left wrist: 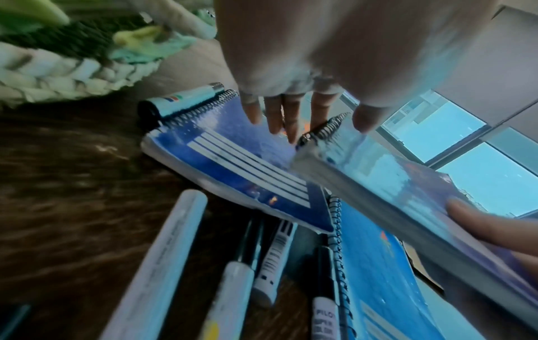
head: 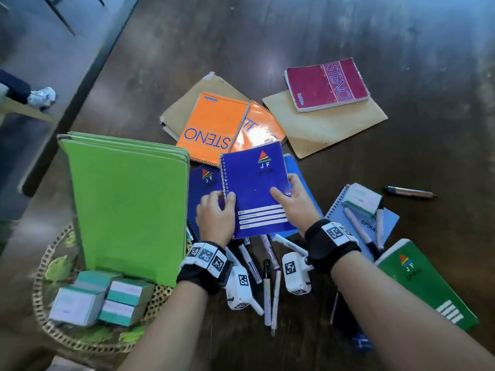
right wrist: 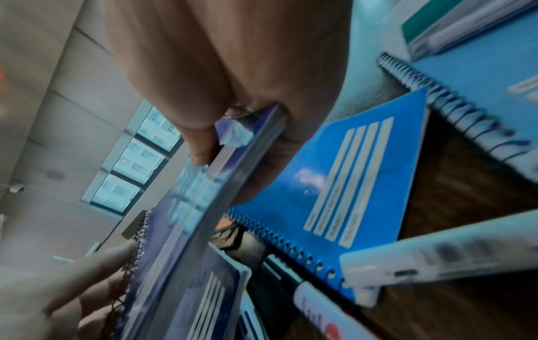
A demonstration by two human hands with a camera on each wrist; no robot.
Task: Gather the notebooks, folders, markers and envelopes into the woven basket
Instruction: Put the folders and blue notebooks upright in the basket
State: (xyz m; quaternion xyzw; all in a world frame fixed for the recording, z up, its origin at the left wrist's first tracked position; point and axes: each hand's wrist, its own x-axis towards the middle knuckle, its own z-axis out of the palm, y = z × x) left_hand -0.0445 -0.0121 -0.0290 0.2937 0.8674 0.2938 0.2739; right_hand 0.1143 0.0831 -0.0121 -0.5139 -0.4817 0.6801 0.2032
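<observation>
Both forearms reach in from the near edge, each with a strapped wrist camera. Right hand [head: 294,199] pinches the right edge of the dark blue notebook [head: 254,188], thumb flat on the cover and fingers curled underneath, as the right wrist view shows. Left hand [head: 215,212] lies at the spiral side, fingers nearly straight and only touching the wire coil, not closed round it. That notebook is lifted and tilted above the pile, with a second dark blue one [head: 202,188] and a lighter blue one [head: 293,167] under it.

It should handle light and fairly stiff: a thick block of pages between glossy card covers, which look slippery, so a pinch across the page edge with a hand steadying the spine seems the safest hold. The coil is bumpy wire and could snag on the weave.

Left and near sits the woven basket [head: 53,253], an open cane lattice, already holding upright green folders [head: 128,210] and small teal and white boxes [head: 107,298]. Smooth round markers [head: 267,290] lie scattered between the wrists and will roll. Farther off on the dark wood tabletop [head: 428,129] lie orange steno pads [head: 211,124], a maroon one [head: 326,84] and limp brown envelopes [head: 334,124]
</observation>
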